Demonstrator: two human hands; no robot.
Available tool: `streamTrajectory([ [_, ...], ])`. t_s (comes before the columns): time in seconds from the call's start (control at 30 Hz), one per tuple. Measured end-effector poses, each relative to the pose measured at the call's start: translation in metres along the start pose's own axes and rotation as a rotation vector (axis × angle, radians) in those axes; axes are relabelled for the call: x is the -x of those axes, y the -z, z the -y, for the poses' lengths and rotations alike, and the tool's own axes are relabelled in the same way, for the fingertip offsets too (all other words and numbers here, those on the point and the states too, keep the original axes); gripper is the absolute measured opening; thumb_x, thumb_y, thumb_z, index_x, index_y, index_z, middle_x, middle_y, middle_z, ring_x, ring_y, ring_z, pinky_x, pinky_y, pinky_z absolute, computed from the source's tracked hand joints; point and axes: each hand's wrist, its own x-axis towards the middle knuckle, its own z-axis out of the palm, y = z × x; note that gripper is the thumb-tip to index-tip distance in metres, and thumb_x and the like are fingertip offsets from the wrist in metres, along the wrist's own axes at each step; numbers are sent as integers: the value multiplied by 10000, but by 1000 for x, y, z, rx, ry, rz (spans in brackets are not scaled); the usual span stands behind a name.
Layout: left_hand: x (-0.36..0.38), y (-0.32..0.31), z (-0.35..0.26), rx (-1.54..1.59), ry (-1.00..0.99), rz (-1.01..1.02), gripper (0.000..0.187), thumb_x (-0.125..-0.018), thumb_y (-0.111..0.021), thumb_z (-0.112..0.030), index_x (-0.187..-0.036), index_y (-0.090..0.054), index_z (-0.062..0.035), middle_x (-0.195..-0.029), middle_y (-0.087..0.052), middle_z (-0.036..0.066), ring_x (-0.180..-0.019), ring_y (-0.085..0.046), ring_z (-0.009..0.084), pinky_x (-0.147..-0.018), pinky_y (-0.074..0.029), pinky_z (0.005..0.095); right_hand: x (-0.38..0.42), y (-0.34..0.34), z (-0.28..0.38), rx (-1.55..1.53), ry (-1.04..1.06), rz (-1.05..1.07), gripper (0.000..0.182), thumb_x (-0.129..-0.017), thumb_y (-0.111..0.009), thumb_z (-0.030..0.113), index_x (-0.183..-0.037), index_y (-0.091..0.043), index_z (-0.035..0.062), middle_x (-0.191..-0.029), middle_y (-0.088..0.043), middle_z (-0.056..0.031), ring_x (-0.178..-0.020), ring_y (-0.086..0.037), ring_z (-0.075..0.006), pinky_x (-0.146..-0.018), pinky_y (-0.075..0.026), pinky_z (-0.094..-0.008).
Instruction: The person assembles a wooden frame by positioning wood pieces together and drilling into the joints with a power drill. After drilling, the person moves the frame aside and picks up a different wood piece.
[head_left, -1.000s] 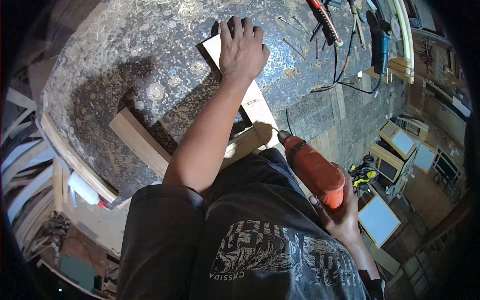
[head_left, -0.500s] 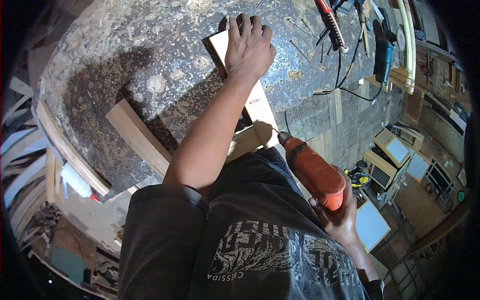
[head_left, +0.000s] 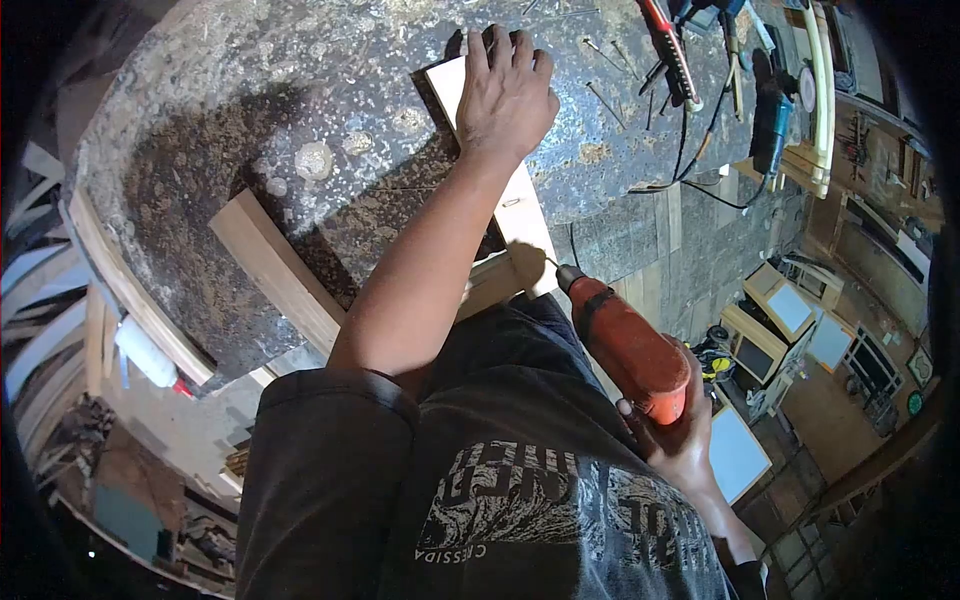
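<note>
My right hand (head_left: pixel 688 425) is wrapped round the rear of a red power drill (head_left: pixel 632 340). The drill's bit points up and left, its tip right at the near end of a pale wooden board (head_left: pixel 522 222). Over the board's far end lies my left hand (head_left: pixel 508 95), its fingers curled over the edge and gripping it. Another wooden piece (head_left: pixel 490 285) meets the board's near end from the left, close to my waist. My left forearm hides part of both pieces.
A loose wooden strip (head_left: pixel 275 270) lies on the speckled workbench (head_left: pixel 190 150), left of my arm. Several nails (head_left: pixel 606 105) are scattered beyond my left hand. At the far right sit a red-handled tool (head_left: pixel 670 55) and a teal power tool (head_left: pixel 770 125) with its cord. A white bottle (head_left: pixel 147 352) is at the left.
My left hand and the board's far end appear slightly farther right in view. The drill stays at the near end, and both grips are the same.
</note>
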Motion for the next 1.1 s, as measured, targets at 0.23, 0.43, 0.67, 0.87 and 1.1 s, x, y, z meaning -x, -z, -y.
streamTrajectory([
  [0.23,0,2,0,3,-6,28,455,-994,-540,-373,-1360,-612,-111,-1512,-502,126,-1471,-373,319,-1225,-184,589,0,0,2,10,-39,9,793,-864,-804,45,-1500,-335,-18,-1376,-596,-218,-1311,-585,-268,-1104,-445,-391],
  [0.43,0,2,0,3,-13,2,447,-987,-555,-369,-1343,-626,-108,-1487,-524,128,-1458,-387,326,-1220,-191,593,0,-1,3,0,-40,1,792,-863,-801,39,-1500,-334,-17,-1383,-588,-213,-1314,-577,-261,-1112,-437,-386],
  [0.67,0,0,0,5,-7,-13,447,-988,-554,-371,-1346,-626,-113,-1493,-520,128,-1447,-396,328,-1223,-185,593,-3,1,8,28,-36,19,790,-862,-790,26,-1504,-333,-21,-1359,-613,-221,-1307,-588,-258,-1102,-448,-388],
  [0.87,0,1,0,-1,-9,4,447,-991,-548,-372,-1347,-622,-112,-1498,-517,128,-1451,-389,330,-1225,-185,595,-5,4,8,64,-19,43,792,-863,-795,44,-1503,-334,-25,-1362,-616,-224,-1308,-589,-256,-1101,-448,-382],
  [1.1,0,2,0,10,-6,0,439,-997,-546,-371,-1346,-621,-116,-1502,-512,130,-1452,-392,321,-1221,-190,595,-5,4,2,72,-10,23,784,-855,-807,61,-1491,-356,-27,-1348,-625,-240,-1301,-605,-280,-1093,-457,-386],
])
